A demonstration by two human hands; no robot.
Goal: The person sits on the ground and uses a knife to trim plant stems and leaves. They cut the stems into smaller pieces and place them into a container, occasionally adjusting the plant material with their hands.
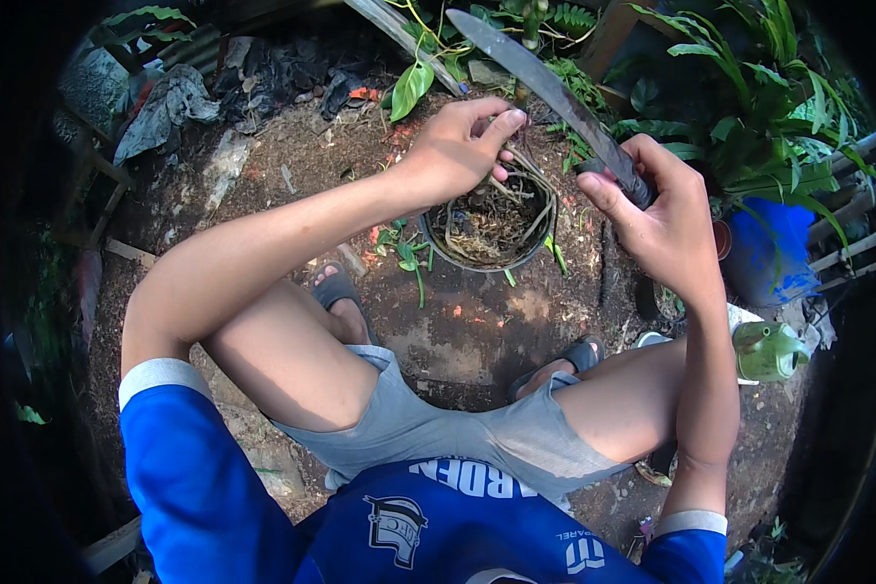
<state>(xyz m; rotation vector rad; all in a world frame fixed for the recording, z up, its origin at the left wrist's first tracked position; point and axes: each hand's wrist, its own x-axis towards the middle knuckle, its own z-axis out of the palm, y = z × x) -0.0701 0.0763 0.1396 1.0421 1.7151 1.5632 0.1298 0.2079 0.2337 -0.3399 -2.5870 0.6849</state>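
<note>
My right hand [660,209] is closed round the dark handle of a long knife [545,83]. Its curved grey blade points up and to the left, raised clear of the pot. A round dark pot [487,268] stands on the ground ahead of my feet, holding brown soil [482,229] and tangled, root-like strands [537,200]. Over the pot's far left rim, my left hand [457,151] is closed with thumb and fingers on a plant stem [522,94]. The fingers partly hide where the stem meets the strands.
Cut green leaves and stalks [409,255] lie beside the pot. At the right are a blue container [774,248] and a green plastic jug [767,350]. Leafy plants [779,107] crowd the far right, and crumpled dark plastic [282,78] lies at the far left.
</note>
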